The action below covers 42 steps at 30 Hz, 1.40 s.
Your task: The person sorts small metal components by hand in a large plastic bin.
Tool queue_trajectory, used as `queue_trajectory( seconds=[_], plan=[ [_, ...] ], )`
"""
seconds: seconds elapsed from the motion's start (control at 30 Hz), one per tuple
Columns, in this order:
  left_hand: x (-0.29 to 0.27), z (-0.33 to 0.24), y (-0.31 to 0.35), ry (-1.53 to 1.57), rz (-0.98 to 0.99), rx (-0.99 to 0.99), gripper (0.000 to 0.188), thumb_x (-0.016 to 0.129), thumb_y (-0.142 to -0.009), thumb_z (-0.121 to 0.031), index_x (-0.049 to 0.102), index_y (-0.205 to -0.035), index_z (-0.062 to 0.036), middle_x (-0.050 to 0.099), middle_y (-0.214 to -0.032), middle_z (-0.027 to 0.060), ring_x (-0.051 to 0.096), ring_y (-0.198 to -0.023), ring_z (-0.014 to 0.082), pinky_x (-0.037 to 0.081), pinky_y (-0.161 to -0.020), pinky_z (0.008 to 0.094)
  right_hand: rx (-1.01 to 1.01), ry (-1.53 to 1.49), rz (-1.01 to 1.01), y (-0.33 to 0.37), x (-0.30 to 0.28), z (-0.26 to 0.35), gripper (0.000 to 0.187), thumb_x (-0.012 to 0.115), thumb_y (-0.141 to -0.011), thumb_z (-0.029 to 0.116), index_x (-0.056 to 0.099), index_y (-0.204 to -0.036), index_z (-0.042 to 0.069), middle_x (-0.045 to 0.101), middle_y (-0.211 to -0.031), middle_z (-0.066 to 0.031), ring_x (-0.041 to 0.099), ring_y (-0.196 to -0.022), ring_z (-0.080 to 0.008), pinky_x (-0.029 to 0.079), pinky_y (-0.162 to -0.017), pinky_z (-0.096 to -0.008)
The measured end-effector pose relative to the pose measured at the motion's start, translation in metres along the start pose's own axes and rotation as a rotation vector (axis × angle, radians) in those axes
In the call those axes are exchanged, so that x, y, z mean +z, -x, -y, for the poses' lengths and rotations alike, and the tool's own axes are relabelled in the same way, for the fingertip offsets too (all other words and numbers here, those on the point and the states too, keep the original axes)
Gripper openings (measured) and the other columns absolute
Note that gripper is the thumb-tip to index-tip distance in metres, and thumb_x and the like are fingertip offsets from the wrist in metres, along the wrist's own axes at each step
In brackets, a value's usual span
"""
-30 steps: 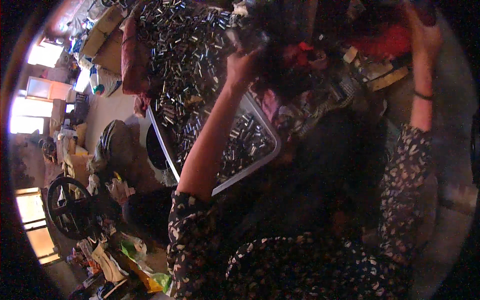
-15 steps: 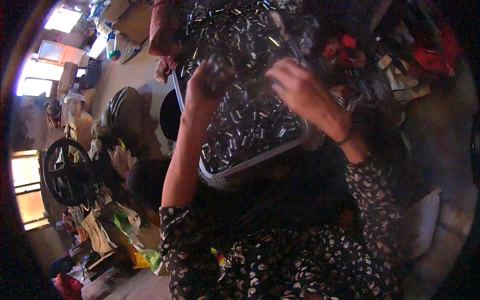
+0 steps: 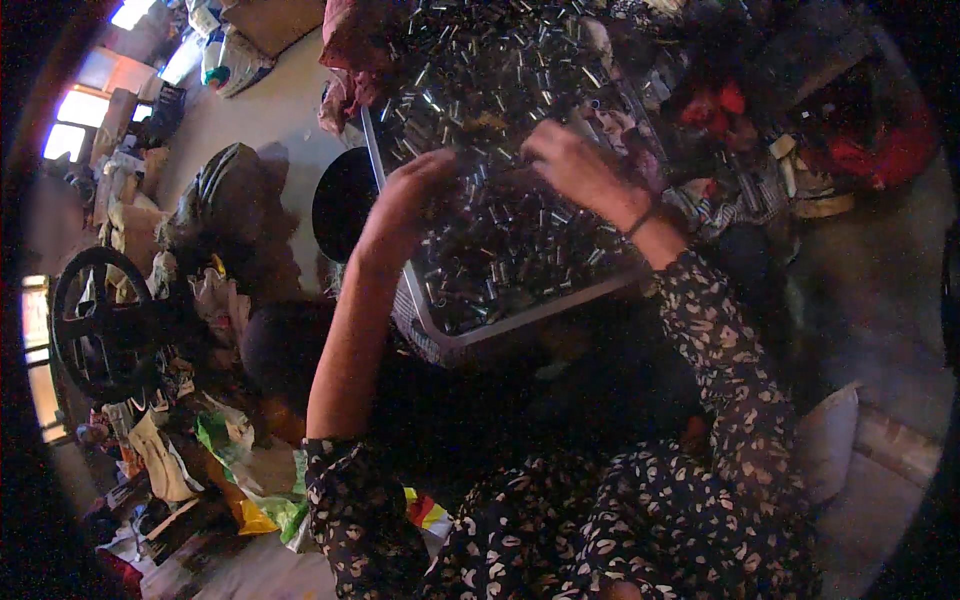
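A wide tray with a light rim holds a layer of many small, shiny metal pieces, like short pins or tubes. Above its left part, my left hand reaches in with its fingers bent towards the middle. Shadow and blur hide its fingertips. My right hand is over the right part of the tray, fingers curled together and pointing left. Anything between them is too small to make out. A gap separates the two hands, with metal pieces visible beneath.
Reddish cloth lies against the tray's far left edge. A dark round opening or pan is beside it. Further left are a bulging sack and a black wheel. Red cloth and striped fabric lie to the right.
The view has shifted, so the tray sits slightly further right. Both hands remain over the metal pieces; the right has moved a little left and its fingers have curled closer.
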State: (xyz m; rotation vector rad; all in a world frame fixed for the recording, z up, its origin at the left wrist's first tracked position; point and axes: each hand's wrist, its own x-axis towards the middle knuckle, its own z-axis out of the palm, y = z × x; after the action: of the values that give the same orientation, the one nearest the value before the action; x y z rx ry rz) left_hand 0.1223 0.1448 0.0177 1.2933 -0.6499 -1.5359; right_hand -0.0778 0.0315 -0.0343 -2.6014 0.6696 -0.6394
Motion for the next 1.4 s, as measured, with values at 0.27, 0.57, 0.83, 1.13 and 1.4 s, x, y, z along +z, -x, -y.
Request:
queue_trajectory(
  seconds=[0.27, 0.57, 0.83, 1.13, 1.4],
  plan=[
    [0.059, 0.025, -0.042, -0.047, 0.145, 0.041, 0.027, 0.047, -0.083, -0.025, 0.056, -0.097, -0.0029, 0.06, -0.086, 0.007, 0.057, -0.071, 0.0165, 0.048, -0.062, 0.0273, 0.195, -0.086, -0.179, 0.012, -0.058, 0.019, 0.022, 0.059, -0.073, 0.009, 0.056, -0.095, 0.005, 0.059, -0.091, -0.0094, 0.057, -0.083, -0.0221, 0.045, -0.071, -0.03],
    [0.022, -0.003, 0.026, 0.733, -0.048, -0.175, 0.03, 0.051, -0.081, -0.028, 0.051, -0.102, -0.0065, 0.056, -0.09, 0.0094, 0.055, -0.08, 0.0187, 0.047, -0.062, 0.0275, -0.022, -0.279, -0.236, -0.011, -0.045, 0.043, 0.012, 0.054, -0.074, 0.007, 0.057, -0.085, 0.003, 0.057, -0.084, -0.0126, 0.056, -0.078, -0.0292, 0.046, -0.069, -0.0341],
    [-0.036, -0.046, 0.042, 1.096, 0.117, 0.14, 0.029, 0.046, -0.085, -0.021, 0.048, -0.101, 0.0028, 0.054, -0.091, 0.0142, 0.054, -0.082, 0.0216, 0.049, -0.066, 0.0285, -0.232, -0.313, -0.006, -0.052, 0.049, 0.07, 0.022, 0.053, -0.078, 0.022, 0.055, -0.092, 0.004, 0.053, -0.101, -0.0147, 0.051, -0.095, -0.0287, 0.04, -0.083, -0.0355],
    [-0.039, -0.046, 0.043, 1.257, 0.184, 0.133, 0.029, 0.046, -0.085, -0.021, 0.047, -0.099, 0.0041, 0.053, -0.088, 0.0143, 0.053, -0.079, 0.0214, 0.05, -0.067, 0.0294, -0.323, -0.085, 0.029, -0.032, 0.061, 0.071, 0.042, 0.041, -0.081, 0.045, 0.055, -0.086, 0.006, 0.054, -0.103, -0.0131, 0.051, -0.094, -0.0266, 0.038, -0.08, -0.0396],
    [-0.039, -0.041, 0.044, 1.224, 0.245, 0.166, 0.028, 0.046, -0.085, -0.019, 0.047, -0.1, 0.0043, 0.053, -0.088, 0.0147, 0.053, -0.08, 0.0224, 0.049, -0.068, 0.0304, -0.248, 0.088, 0.258, 0.007, 0.018, 0.067, 0.024, 0.054, -0.077, 0.029, 0.054, -0.089, 0.008, 0.053, -0.103, -0.0101, 0.049, -0.095, -0.0262, 0.039, -0.078, -0.039]
  ],
)
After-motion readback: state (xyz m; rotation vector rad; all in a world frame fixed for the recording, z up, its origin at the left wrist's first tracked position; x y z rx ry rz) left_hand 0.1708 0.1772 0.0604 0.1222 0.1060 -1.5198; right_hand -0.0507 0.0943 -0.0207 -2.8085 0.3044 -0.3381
